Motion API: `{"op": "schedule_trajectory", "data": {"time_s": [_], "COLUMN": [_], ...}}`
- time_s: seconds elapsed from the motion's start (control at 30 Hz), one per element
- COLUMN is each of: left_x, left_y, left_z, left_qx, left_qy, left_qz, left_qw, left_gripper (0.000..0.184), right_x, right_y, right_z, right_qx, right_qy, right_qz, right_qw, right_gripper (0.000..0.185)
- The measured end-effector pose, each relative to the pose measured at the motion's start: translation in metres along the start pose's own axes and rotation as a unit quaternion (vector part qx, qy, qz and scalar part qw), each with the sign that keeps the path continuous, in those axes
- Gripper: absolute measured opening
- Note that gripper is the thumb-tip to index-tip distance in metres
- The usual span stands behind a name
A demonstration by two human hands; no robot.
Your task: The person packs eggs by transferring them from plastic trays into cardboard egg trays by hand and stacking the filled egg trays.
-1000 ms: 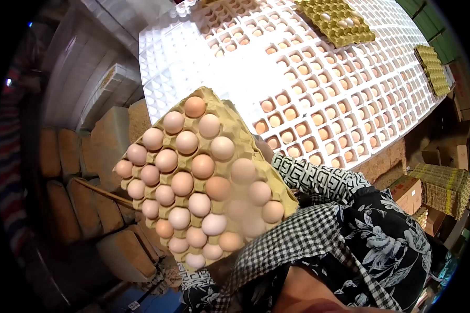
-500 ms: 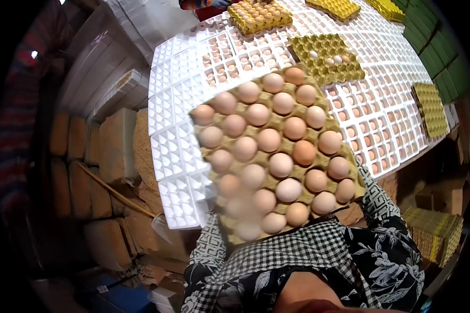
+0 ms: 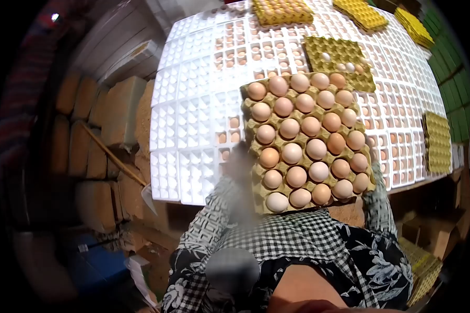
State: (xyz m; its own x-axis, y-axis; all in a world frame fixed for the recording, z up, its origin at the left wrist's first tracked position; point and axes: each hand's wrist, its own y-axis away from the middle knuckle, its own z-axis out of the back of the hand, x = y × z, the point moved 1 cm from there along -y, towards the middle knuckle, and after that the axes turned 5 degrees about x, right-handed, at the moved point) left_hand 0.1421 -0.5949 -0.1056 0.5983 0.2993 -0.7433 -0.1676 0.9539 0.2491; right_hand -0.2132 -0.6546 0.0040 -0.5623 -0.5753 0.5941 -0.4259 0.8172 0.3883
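Note:
A yellowish pulp egg tray (image 3: 253, 161) filled with brown eggs is held in front of my chest, over the near edge of the table. My left hand (image 3: 238, 159) is at its left side, blurred, with the fingers mostly hidden. On the opposite side my right hand (image 3: 374, 148) grips the tray's edge, largely covered by it. Under and around the tray lie white moulded trays (image 3: 164, 130); those at far left have bare cups, while others hold eggs. Just beyond is another pulp tray (image 3: 321, 49) with several eggs in it.
Egg-filled stacked pulp trays (image 3: 283, 13) stand at the back, with yellow trays (image 3: 361, 14) beside them. A pulp tray (image 3: 437, 141) lies at the right edge. Sacks (image 3: 122, 112) and a wooden-handled tool (image 3: 115, 159) are on the left; green boxes (image 3: 446, 78) line the right.
The full egg tray has moved right and turned to sit straighter in view. Some eggs in the white trays to its left have come into sight. The view has shifted.

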Motion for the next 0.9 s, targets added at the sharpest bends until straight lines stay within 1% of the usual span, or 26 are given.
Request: {"op": "schedule_trajectory", "data": {"time_s": [0.07, 0.1, 0.13, 0.17, 0.2, 0.23, 0.27, 0.3, 0.37, 0.43, 0.47, 0.5, 0.57, 0.63, 0.67, 0.7, 0.77, 0.87, 0.9], "left_x": [-0.033, -0.033, -0.032, -0.038, -0.046, -0.048, -0.077, -0.081, -0.090, -0.119, -0.108, -0.106, -0.103, -0.090, -0.086, -0.096, -0.100, -0.100, -0.088], "left_y": [0.032, 0.040, 0.048, 0.050, 0.053, 0.057, 0.059, 0.059, 0.059, 0.048, 0.045, 0.040, 0.038, 0.028, 0.029, 0.030, 0.023, 0.018, 0.019], "left_z": [0.025, 0.020, 0.014, 0.026, 0.039, 0.050, 0.055, 0.053, 0.049, 0.066, 0.050, 0.037, 0.045, 0.036, 0.040, 0.035, 0.027, 0.026, 0.034], "left_qx": [-0.059, -0.054, -0.062, 0.004, 0.019, -0.007, 0.037, 0.055, 0.071, 0.139, 0.092, 0.095, 0.137, 0.144, 0.109, 0.102, 0.106, 0.071, 0.077], "left_qy": [-0.027, 0.129, 0.281, 0.094, -0.136, -0.285, -0.070, 0.001, 0.151, 0.289, 0.248, 0.322, 0.413, 0.430, 0.361, 0.307, 0.353, 0.406, 0.399], "left_qz": [-0.032, -0.008, 0.016, -0.085, -0.211, -0.332, -0.246, -0.201, -0.107, -0.067, -0.040, -0.045, -0.039, -0.040, -0.021, 0.032, 0.025, 0.017, 0.005], "left_qw": [0.997, 0.990, 0.958, 0.992, 0.968, 0.899, 0.966, 0.978, 0.980, 0.945, 0.963, 0.941, 0.900, 0.890, 0.926, 0.946, 0.929, 0.911, 0.914], "left_gripper": [0.039, 0.037, 0.036, 0.039, 0.042, 0.046, 0.046, 0.047, 0.051, 0.066, 0.081, 0.087, 0.093, 0.101, 0.110, 0.116, 0.117, 0.100, 0.102], "right_x": [0.011, 0.013, 0.014, 0.014, 0.021, 0.025, 0.030, 0.039, 0.035, 0.031, 0.028, 0.028, 0.028, 0.026, 0.022, 0.026, 0.023, 0.022, 0.011], "right_y": [-0.002, 0.000, 0.005, 0.009, 0.010, 0.009, 0.007, 0.006, 0.015, 0.016, 0.019, 0.018, 0.011, 0.004, 0.000, -0.003, 0.003, 0.003, 0.005], "right_z": [0.007, 0.011, 0.007, 0.005, 0.007, 0.012, 0.018, 0.063, 0.043, 0.010, -0.001, -0.008, -0.015, -0.023, -0.028, -0.029, -0.030, -0.031, -0.036], "right_qx": [0.001, 0.007, -0.031, -0.070, -0.067, -0.055, -0.045, -0.036, -0.083, -0.128, -0.146, -0.136, -0.122, -0.117, -0.114, -0.110, -0.114, -0.121, -0.126], "right_qy": [0.004, -0.003, 0.057, 0.116, 0.210, 0.185, 0.160, 0.304, 0.327, 0.344, 0.355, 0.274, 0.263, 0.277, 0.285, 0.291, 0.302, 0.318, 0.326], "right_qz": [-0.010, -0.022, -0.013, -0.009, 0.006, -0.015, -0.037, -0.026, -0.008, 0.008, 0.014, 0.010, 0.021, 0.038, 0.050, 0.051, 0.062, 0.074, 0.088], "right_qw": [1.000, 1.000, 0.998, 0.991, 0.975, 0.981, 0.985, 0.952, 0.941, 0.930, 0.923, 0.952, 0.957, 0.953, 0.951, 0.949, 0.944, 0.938, 0.933], "right_gripper": [0.065, 0.065, 0.065, 0.066, 0.065, 0.063, 0.061, 0.057, 0.056, 0.054, 0.053, 0.051, 0.051, 0.051, 0.051, 0.051, 0.051, 0.051, 0.051]}}
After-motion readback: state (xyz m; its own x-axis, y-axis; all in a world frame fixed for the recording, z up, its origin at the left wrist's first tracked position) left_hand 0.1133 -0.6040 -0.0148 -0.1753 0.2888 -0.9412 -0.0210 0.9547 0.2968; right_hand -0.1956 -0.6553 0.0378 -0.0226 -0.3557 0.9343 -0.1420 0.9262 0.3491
